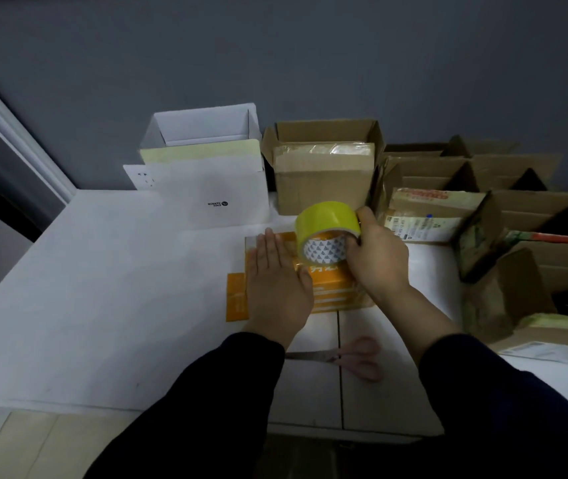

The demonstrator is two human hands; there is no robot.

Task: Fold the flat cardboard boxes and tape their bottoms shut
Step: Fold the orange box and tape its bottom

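While your left hand (277, 281) lies flat with straight fingers on the orange cardboard box (330, 288), your right hand (377, 257) is curled round the right side of the yellow tape roll (325, 223), holding it just above the box. The box sits on the white table (103, 288) directly in front of you, under both hands, with a printed panel facing up. Treat it as light, thin board: stiff across each panel, weak along the creases, and likely to slide on the smooth tabletop unless pressed. Hold it down with a flat palm close to the seam, not at a free flap edge. Expect the roll to be a rigid ring with a glossy, slick outer layer and a patterned card core; grip it by the rim so that it can turn. Whether a tape strip already joins roll and box cannot be told. Pink-handled scissors (355, 357) lie on the table nearer to you. Behind, a white carton (203, 167) and a brown carton (324, 174) stand with flaps up against the grey wall
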